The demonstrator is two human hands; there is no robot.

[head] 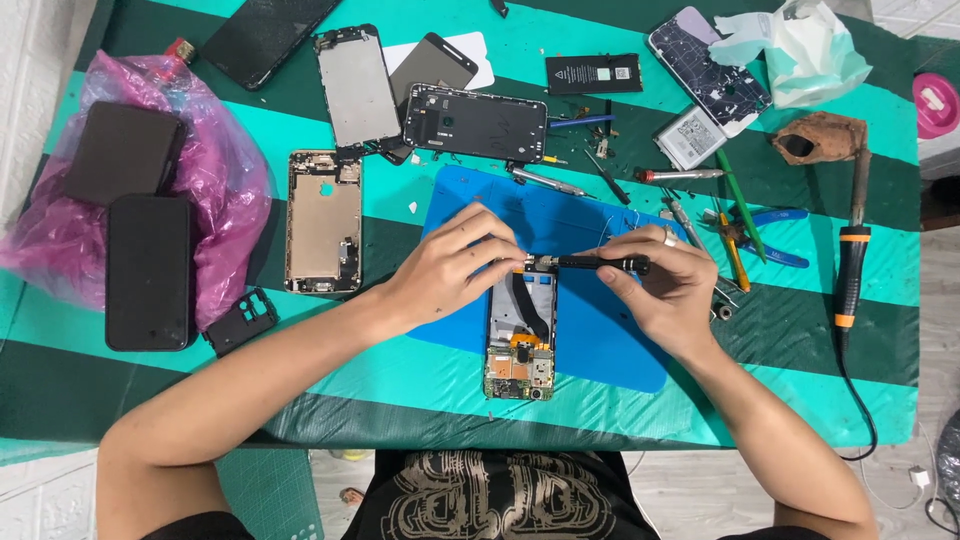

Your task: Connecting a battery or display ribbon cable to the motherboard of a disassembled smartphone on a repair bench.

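While we are looking down at the table, we are seeing an opened phone [521,335] lying on a blue work mat [600,350], with its circuit board showing at the end nearest to the person. The left hand [450,268] is resting at the upper left corner of the phone; its fingers [497,240] are curled and pressed against the top edge, so the phone is lying just below and to the right of this hand. The right hand [662,280] is pinching a black screwdriver [597,263] between thumb and fingers, holding it nearly flat. The tip of this tool is touching the top edge of the phone, and the hand itself is staying to the right of the phone, just beside it.

Around the mat we are noticing other things. A bare metal phone frame [323,222] is lying to the left of the left hand, and a pink plastic bag [225,190] with two dark phones on it is lying farther left. A soldering iron [852,260] with an orange band is lying well apart on the right, near blue-handled pliers [765,235].
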